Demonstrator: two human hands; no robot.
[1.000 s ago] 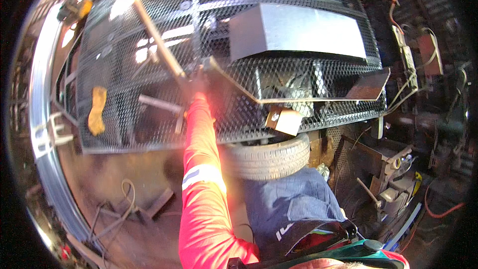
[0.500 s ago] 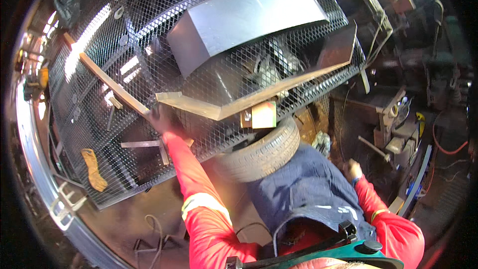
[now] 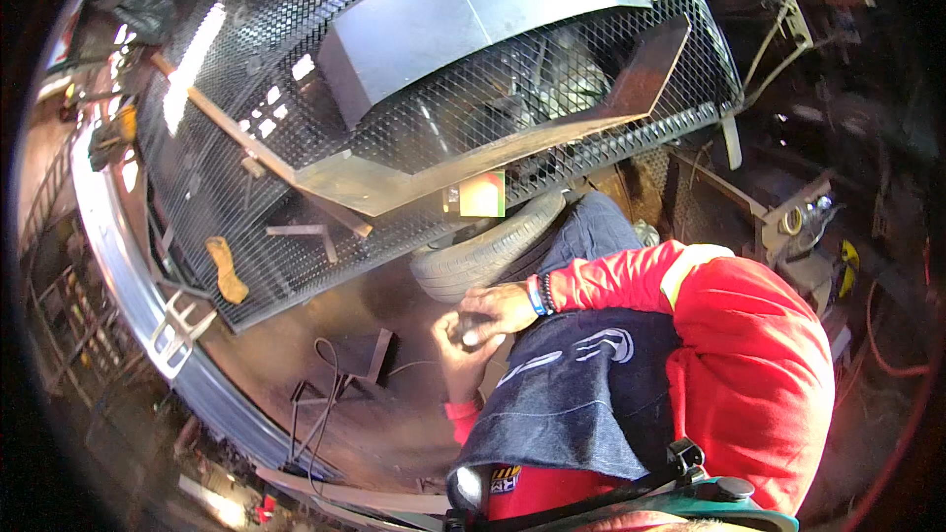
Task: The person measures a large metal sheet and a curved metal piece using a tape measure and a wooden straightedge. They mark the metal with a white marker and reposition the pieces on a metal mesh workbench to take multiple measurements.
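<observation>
My two hands meet in front of my dark apron, short of the mesh table's near edge. My left hand has its fingers bent up against the right one. My right hand, with bands at its wrist, reaches across with its fingers curled over the left fingertips. What they pinch between them, if anything, is too small to make out. Beyond them, on the mesh table, lie a bent metal plate with angled ends and a long brown strip running to its left end.
A larger bent sheet-metal piece rests farther back on the mesh. Nearer lie a small metal angle and a tan glove-like piece. A tyre stands under the near edge. A metal frame with a cable is on the floor.
My left hand has left the strip and plate on the mesh and drawn back toward my body. My right hand has come across from the right to meet it. The view has shifted.
</observation>
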